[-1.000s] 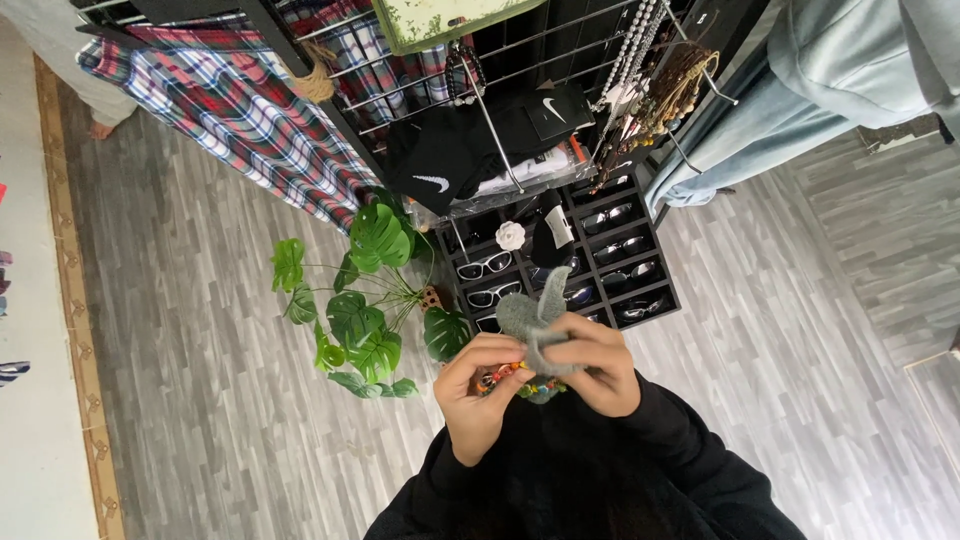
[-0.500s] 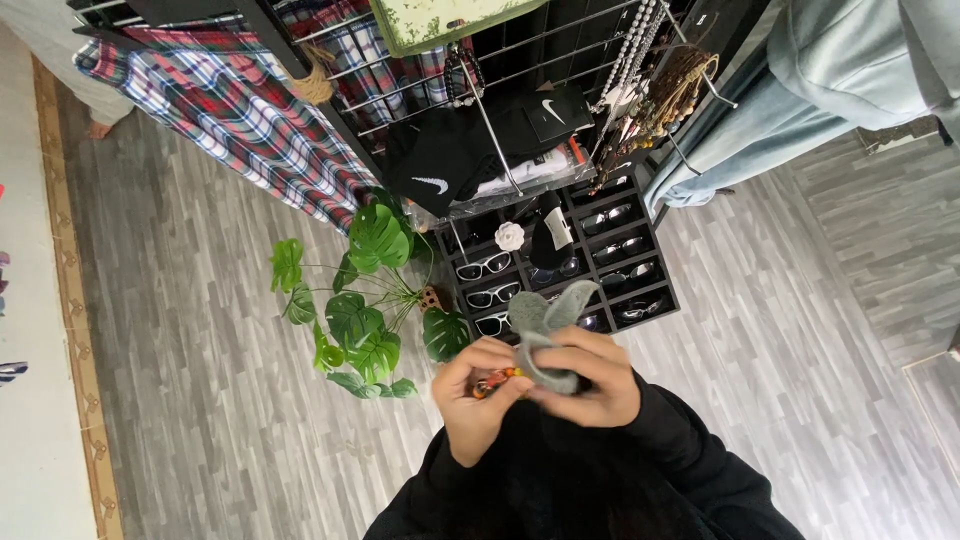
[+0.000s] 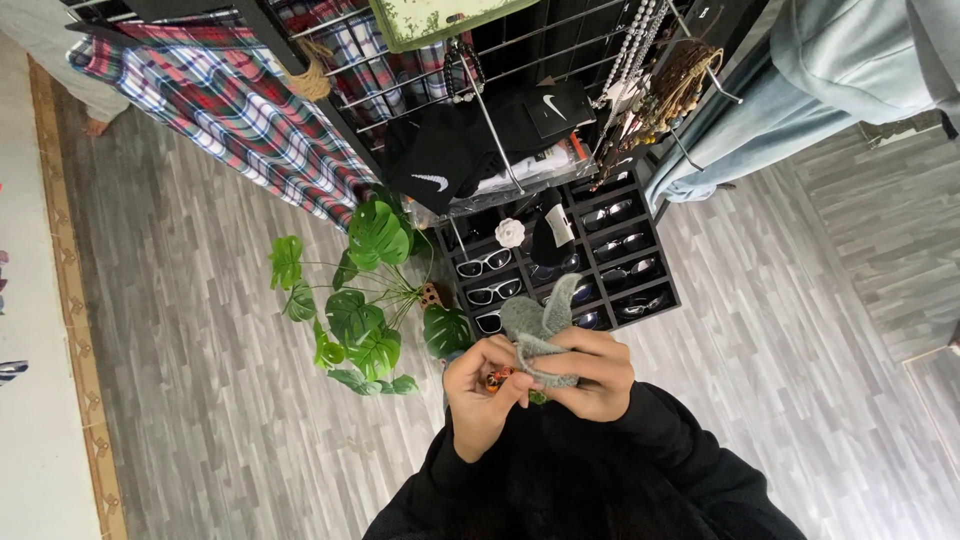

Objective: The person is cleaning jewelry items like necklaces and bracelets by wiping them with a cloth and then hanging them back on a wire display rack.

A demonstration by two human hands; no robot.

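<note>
Grey felt, soft and light by our guess, forms the toy (image 3: 540, 335) that our left hand (image 3: 482, 392) and right hand (image 3: 592, 372) pinch closed-fingered just below the sunglasses rack (image 3: 575, 260), right of the plant (image 3: 365, 300), best gripped at its bunched base.

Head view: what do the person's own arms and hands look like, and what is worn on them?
Both arms are covered by long black sleeves of a soft, plain top, ending at the wrists. The left hand and right hand are bare: no gloves show. No rings, watch or bracelets can be made out at this size, and no markings show on the sleeves.
</note>
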